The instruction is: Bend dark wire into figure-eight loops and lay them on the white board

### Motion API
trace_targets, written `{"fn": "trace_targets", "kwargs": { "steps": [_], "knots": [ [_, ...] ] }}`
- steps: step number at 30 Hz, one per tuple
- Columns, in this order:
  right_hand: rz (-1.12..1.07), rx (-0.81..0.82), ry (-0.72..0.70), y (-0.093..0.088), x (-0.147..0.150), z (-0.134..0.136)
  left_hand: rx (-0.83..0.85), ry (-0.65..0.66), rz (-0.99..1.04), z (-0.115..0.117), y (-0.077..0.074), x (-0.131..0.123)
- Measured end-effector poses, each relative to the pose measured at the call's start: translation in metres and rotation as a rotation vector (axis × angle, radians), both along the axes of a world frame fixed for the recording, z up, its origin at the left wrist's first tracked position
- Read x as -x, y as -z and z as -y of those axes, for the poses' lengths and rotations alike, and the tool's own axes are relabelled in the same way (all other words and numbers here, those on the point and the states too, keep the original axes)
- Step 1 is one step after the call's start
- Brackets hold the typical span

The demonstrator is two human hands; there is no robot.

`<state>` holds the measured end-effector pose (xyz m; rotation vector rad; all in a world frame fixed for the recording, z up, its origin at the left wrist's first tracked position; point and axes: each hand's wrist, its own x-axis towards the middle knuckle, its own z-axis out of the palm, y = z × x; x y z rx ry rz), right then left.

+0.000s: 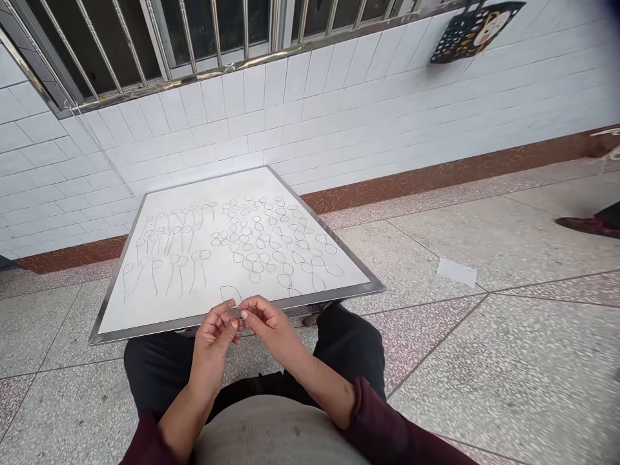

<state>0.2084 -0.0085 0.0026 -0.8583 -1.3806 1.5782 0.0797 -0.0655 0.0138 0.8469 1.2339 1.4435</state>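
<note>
My left hand [214,336] and my right hand [265,321] meet above the near edge of a white board [145,303] with a metal rim. Together the fingertips of both hands pinch a thin wire loop [229,294], which stands up over the board. On the board lie several rows of bent wire pieces: stemmed loops [167,255] on the left and twisted figure-eight shapes [271,239] on the right.
The board rests low before my knees on a terrazzo floor [508,361]. A white tiled wall [387,110] with a barred window [194,32] stands behind. A patterned bag [472,29] hangs on the wall. Another person's shoe [588,225] shows at the right edge.
</note>
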Motion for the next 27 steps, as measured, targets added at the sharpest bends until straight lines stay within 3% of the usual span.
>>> {"fn": "trace_targets", "kwargs": {
  "steps": [7, 14, 27],
  "knots": [
    [0.017, 0.068, -0.085, 0.003, -0.003, 0.000, -0.022, -0.145, 0.013, -0.003, 0.006, 0.004],
    [-0.050, 0.110, -0.094, 0.009, 0.000, 0.003, -0.013, -0.144, 0.042, -0.002, 0.008, 0.005],
    [0.115, -0.150, -0.012, 0.022, 0.002, 0.009, 0.009, -0.088, 0.019, 0.000, 0.009, 0.006]
  ]
}}
